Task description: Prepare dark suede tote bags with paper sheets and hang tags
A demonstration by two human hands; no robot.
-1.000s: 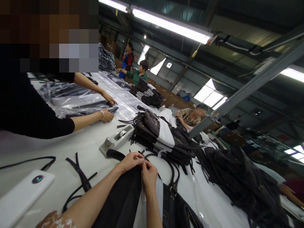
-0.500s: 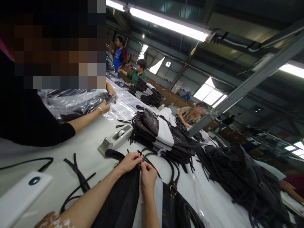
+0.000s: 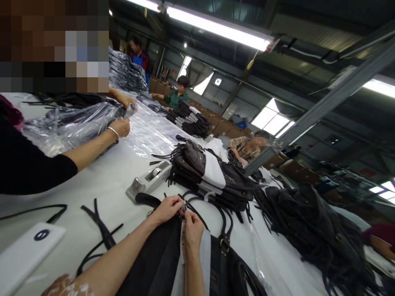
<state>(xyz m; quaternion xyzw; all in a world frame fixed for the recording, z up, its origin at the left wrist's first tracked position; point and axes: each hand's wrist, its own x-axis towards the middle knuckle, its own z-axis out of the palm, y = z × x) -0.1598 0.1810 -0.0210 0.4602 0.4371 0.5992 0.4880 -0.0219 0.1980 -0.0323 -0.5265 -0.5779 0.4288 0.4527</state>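
A black bag lies on the white table in front of me, with a white sheet along it and dark straps with brass-coloured buckles at its right. At the bag's far end my left hand is closed in a pinch. Close beside it, my right hand pinches too, fingertips nearly meeting the left ones. The small thing between them is too hidden to name. A narrow pale strip hangs below the fingers, next to my right wrist.
A grey tape dispenser stands beyond my left hand, near stacked black bags. More black bags are heaped at right. A white device lies at left. A co-worker's hands hold clear plastic wrapping.
My hands stay at the same spot, with only slight finger movement. The co-worker's arms at left have shifted left with the plastic wrapping, uncovering more of the background.
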